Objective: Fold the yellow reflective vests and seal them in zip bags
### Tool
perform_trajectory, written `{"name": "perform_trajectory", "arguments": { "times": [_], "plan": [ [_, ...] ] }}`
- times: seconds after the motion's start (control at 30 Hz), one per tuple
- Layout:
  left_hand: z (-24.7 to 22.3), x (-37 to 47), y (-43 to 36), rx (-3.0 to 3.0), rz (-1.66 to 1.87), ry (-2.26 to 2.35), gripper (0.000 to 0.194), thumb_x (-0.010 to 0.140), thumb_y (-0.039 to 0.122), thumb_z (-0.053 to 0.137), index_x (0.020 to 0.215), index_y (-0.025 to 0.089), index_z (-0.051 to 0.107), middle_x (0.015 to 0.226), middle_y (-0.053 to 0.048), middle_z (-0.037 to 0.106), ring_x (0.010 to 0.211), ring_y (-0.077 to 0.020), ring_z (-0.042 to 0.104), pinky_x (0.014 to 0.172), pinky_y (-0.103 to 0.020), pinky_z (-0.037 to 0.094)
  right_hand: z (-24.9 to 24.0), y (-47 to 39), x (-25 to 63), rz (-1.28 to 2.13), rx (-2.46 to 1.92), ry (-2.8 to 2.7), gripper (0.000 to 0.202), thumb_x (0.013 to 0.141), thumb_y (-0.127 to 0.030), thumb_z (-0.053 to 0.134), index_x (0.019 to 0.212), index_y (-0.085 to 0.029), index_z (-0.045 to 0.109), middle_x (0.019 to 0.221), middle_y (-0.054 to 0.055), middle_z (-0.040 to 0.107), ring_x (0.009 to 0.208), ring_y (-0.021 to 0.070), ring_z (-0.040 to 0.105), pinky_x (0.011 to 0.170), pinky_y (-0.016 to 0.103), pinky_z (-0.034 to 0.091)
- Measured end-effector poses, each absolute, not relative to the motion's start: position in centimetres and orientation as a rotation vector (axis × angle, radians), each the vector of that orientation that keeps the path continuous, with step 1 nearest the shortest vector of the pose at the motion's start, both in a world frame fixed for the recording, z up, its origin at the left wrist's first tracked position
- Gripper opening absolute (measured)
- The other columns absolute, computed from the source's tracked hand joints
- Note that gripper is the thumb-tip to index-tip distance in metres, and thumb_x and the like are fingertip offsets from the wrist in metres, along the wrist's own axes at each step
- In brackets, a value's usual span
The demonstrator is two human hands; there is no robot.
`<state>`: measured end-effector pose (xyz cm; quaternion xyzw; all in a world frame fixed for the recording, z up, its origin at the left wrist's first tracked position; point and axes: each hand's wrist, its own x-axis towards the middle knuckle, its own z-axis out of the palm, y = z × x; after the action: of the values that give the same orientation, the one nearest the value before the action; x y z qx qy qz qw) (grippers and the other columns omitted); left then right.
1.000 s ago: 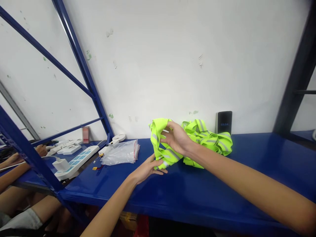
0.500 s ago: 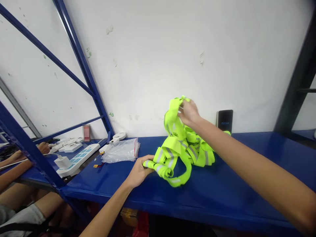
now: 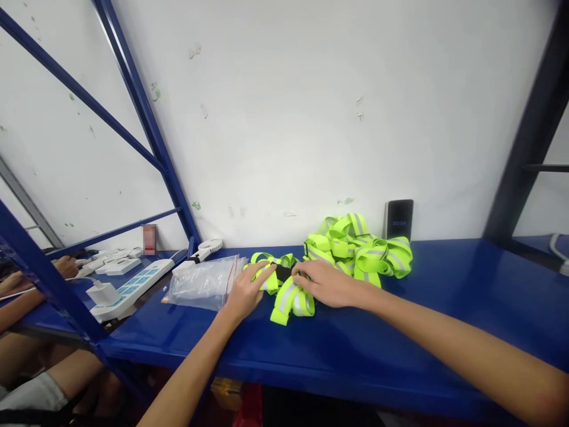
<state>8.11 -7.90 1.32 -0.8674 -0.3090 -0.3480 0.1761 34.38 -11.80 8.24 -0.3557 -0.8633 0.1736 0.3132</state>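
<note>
A neon-yellow reflective strap (image 3: 292,301) with silver stripes lies bunched on the blue shelf, a black piece (image 3: 283,273) at its middle. My left hand (image 3: 247,292) pinches this strap on the left side of the black piece. From the right, my right hand (image 3: 326,283) grips it close to the same piece, thumb and fingers together. Behind my right hand is a tangled pile of similar reflective straps (image 3: 355,246). A clear zip bag (image 3: 204,283) lies just left of my left hand.
A phone (image 3: 399,219) leans upright against the wall. On the left are a small white fan (image 3: 210,246), a power strip (image 3: 133,290) with a white plug, and a blue rack post (image 3: 53,273). Beyond it show another person's hands (image 3: 66,267).
My right hand has come down from its raised position, and the strap bunch now lies lower, apart from the pile. My left hand has moved slightly up, and the black piece now shows.
</note>
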Motion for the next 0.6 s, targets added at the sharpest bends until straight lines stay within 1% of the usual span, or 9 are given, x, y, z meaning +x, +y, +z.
{"name": "perform_trajectory", "arguments": {
  "times": [0.07, 0.13, 0.2, 0.3, 0.33, 0.4, 0.43, 0.53, 0.6],
  "plan": [
    [1.5, 9.1, -6.9, -2.472, -1.146, -0.942, 0.061, 0.073, -0.001, 0.041, 0.126, 0.024, 0.057, 0.125, -0.01, 0.059, 0.116, -0.0227, 0.056, 0.096, -0.04, 0.048, 7.4, -11.0, 34.2, 0.52, -0.969, -2.172, 0.02, 0.089, -0.031, 0.051, 0.095, -0.019, 0.065, 0.086, 0.009, 0.064, 0.079, 0.0216, 0.058, 0.071, 0.033, 0.043],
    [2.0, 10.2, -6.6, -2.446, -1.33, -1.022, 0.056, 0.072, -0.001, 0.042, 0.119, 0.023, 0.06, 0.12, -0.008, 0.06, 0.112, -0.0211, 0.058, 0.094, -0.039, 0.049, 7.4, -9.9, 34.0, 0.773, -0.983, -2.054, 0.028, 0.09, -0.035, 0.051, 0.112, -0.02, 0.059, 0.083, 0.005, 0.064, 0.065, 0.0169, 0.059, 0.06, 0.029, 0.045],
    [2.7, 11.1, -7.2, -2.434, -1.429, -1.049, 0.052, 0.074, 0.0, 0.043, 0.118, 0.023, 0.059, 0.12, -0.008, 0.061, 0.112, -0.0204, 0.058, 0.096, -0.038, 0.048, 7.9, -9.2, 33.8, 1.08, -0.972, -1.964, 0.037, 0.087, -0.04, 0.056, 0.119, -0.021, 0.055, 0.066, -0.002, 0.059, 0.044, 0.0106, 0.049, 0.045, 0.024, 0.038],
    [3.9, 10.8, -9.7, -2.577, -1.229, -1.001, 0.053, 0.082, 0.009, 0.048, 0.133, 0.024, 0.048, 0.131, -0.009, 0.056, 0.123, -0.0221, 0.051, 0.105, -0.041, 0.042, 9.2, -9.4, 33.6, 1.335, -0.954, -1.905, 0.03, 0.079, -0.034, 0.066, 0.103, -0.017, 0.061, 0.051, -0.007, 0.048, 0.033, 0.0057, 0.037, 0.035, 0.02, 0.029],
    [4.2, 10.0, -10.9, -2.611, -1.096, -1.014, 0.056, 0.084, 0.015, 0.051, 0.139, 0.025, 0.042, 0.137, -0.009, 0.051, 0.129, -0.0238, 0.045, 0.109, -0.044, 0.037, 9.7, -9.8, 33.7, 1.37, -0.956, -1.87, 0.027, 0.078, -0.031, 0.067, 0.099, -0.016, 0.061, 0.049, -0.008, 0.048, 0.032, 0.0051, 0.036, 0.033, 0.019, 0.027],
    [4.4, 7.6, -13.4, -2.52, -0.939, -1.217, 0.058, 0.086, 0.027, 0.056, 0.141, 0.027, 0.039, 0.148, -0.009, 0.039, 0.137, -0.0284, 0.035, 0.111, -0.048, 0.033, 11.0, -10.8, 34.1, 1.398, -0.946, -1.747, 0.029, 0.078, -0.026, 0.065, 0.105, -0.019, 0.057, 0.05, -0.008, 0.051, 0.03, 0.0059, 0.04, 0.031, 0.018, 0.026],
    [4.2, 6.1, -14.7, -2.429, -0.922, -1.325, 0.055, 0.087, 0.031, 0.056, 0.139, 0.028, 0.042, 0.146, -0.009, 0.04, 0.134, -0.0293, 0.038, 0.109, -0.048, 0.035, 11.7, -11.5, 34.3, 1.394, -0.928, -1.679, 0.032, 0.079, -0.024, 0.063, 0.11, -0.021, 0.055, 0.049, -0.008, 0.051, 0.03, 0.0069, 0.043, 0.03, 0.018, 0.027],
    [2.7, 1.8, -17.5, -2.211, -0.861, -1.586, 0.038, 0.09, 0.038, 0.049, 0.126, 0.025, 0.055, 0.124, -0.01, 0.059, 0.116, -0.0283, 0.054, 0.099, -0.048, 0.043, 14.8, -13.6, 34.8, 1.312, -0.785, -1.572, 0.045, 0.08, -0.019, 0.062, 0.122, -0.028, 0.051, 0.054, -0.008, 0.052, 0.031, 0.0096, 0.049, 0.032, 0.021, 0.04],
    [1.4, -0.1, -18.4, -2.196, -0.729, -1.69, 0.036, 0.091, 0.041, 0.047, 0.122, 0.026, 0.059, 0.121, -0.009, 0.062, 0.113, -0.0286, 0.056, 0.096, -0.048, 0.044, 17.4, -15.3, 34.8, 1.195, -0.666, -1.559, 0.043, 0.08, -0.015, 0.062, 0.12, -0.027, 0.053, 0.059, -0.006, 0.054, 0.035, 0.0092, 0.052, 0.034, 0.021, 0.043]
  ]
}}
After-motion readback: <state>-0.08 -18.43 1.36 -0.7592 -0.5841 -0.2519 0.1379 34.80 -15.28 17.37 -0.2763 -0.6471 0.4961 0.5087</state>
